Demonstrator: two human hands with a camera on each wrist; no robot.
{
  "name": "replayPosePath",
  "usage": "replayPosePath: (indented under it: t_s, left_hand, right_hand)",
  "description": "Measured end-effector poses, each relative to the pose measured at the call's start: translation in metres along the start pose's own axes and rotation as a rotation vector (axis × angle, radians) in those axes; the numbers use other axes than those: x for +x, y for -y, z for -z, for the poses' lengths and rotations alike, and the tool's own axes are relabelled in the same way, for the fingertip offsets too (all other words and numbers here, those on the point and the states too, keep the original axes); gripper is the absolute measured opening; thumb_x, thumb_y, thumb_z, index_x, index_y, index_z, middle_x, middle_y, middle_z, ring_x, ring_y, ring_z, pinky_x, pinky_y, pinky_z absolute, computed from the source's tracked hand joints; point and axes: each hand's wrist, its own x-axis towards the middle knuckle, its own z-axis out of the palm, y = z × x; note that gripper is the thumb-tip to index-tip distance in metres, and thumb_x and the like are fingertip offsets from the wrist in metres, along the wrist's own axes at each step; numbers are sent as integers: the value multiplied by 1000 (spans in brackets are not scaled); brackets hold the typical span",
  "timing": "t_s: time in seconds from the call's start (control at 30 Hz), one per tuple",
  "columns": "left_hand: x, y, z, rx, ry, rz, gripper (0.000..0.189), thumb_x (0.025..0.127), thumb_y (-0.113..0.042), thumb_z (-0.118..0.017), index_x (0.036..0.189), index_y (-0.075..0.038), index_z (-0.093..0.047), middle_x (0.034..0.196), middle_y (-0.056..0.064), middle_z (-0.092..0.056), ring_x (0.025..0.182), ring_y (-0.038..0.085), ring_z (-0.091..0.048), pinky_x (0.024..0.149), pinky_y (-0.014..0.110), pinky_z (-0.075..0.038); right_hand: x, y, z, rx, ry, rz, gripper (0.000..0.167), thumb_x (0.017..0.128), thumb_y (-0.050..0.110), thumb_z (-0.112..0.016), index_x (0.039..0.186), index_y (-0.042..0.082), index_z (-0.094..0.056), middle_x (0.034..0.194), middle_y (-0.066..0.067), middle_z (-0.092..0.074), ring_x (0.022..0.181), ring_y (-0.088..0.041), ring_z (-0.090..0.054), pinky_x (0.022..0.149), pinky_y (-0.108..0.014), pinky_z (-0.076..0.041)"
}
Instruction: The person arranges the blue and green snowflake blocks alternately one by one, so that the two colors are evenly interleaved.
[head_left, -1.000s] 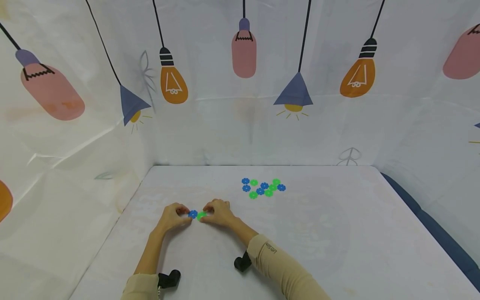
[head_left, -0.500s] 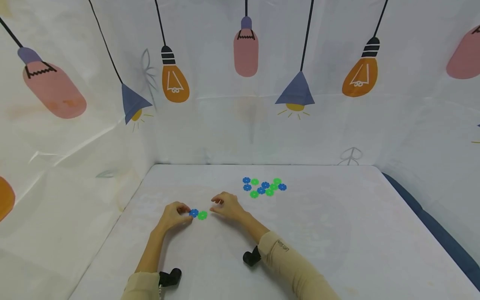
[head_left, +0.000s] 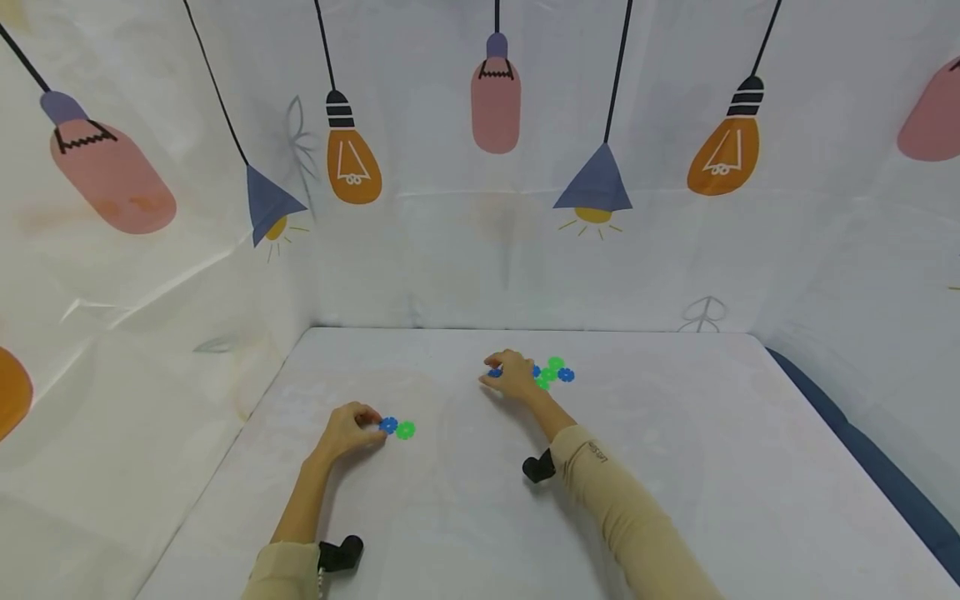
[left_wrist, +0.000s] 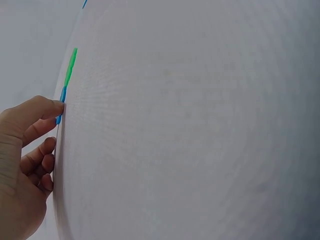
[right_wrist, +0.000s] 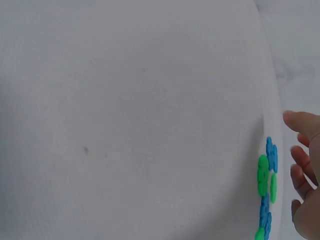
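One blue disc point(head_left: 389, 425) pinched btwn L hand point(head_left: 347, 428) fingers | R hand point(head_left: 516, 375) fingers part-spread nr other discs point(head_left: 552, 375), empty afaict | discs prob light, stiff; grab rims

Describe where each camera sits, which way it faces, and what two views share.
Head: on the head, facing forward and down over a white tabletop; left hand, right hand and beige sleeves show.
Left wrist: on that wrist, facing a blue flower-shaped piece; the left hand pinching it shows.
Right wrist: on that wrist, facing the tabletop, with green and blue flower-shaped pieces; the right hand shows.
Head and left wrist both show that piece beside a matching green piece.
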Motion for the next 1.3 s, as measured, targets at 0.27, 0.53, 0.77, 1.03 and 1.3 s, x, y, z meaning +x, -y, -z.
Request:
replayPosePath:
  t_s: [0.27,0.53,0.77,1.03,1.3]
  left_hand:
    - [0,0,0,4,-3,-2,24,67,-11,-79,85,2,-70,84,8,-64,80,21,-56,74,36,-45]
    - [-1,1,-1,-3,1,9,25,66,-12,-80,86,1,-70,84,8,-64,79,21,-55,74,36,-45]
    - [-2,2,-2,-8,2,4,26,66,-12,-80,86,1,-70,84,8,-64,79,21,-55,73,35,-45]
    - [0,3,-1,0,-1,0,25,66,-12,-80,85,1,-70,83,8,-63,79,21,-54,73,36,-44]
    - [0,1,-1,0,-3,1,25,66,-12,-80,85,1,-70,82,7,-63,78,20,-54,73,35,-44]
  right_hand:
    - [5,-12,11,-40,29,-99,37,82,29,-72,112,8,-67,103,-8,-65,100,-26,-56,84,-46,-33]
    - [4,-19,7,-87,68,-128,40,82,41,-68,106,8,-69,97,-9,-59,98,-30,-52,82,-49,-35]
    - [-1,-16,6,-80,75,-132,37,83,36,-69,106,7,-69,93,-10,-57,96,-31,-50,83,-50,-34]
    - [-5,-18,3,-104,28,-108,33,83,36,-70,100,7,-68,88,-6,-57,89,-24,-51,82,-50,-35]
    - [-6,-16,7,-40,59,-90,33,80,27,-70,102,3,-66,95,-9,-61,93,-26,-55,85,-50,-34]
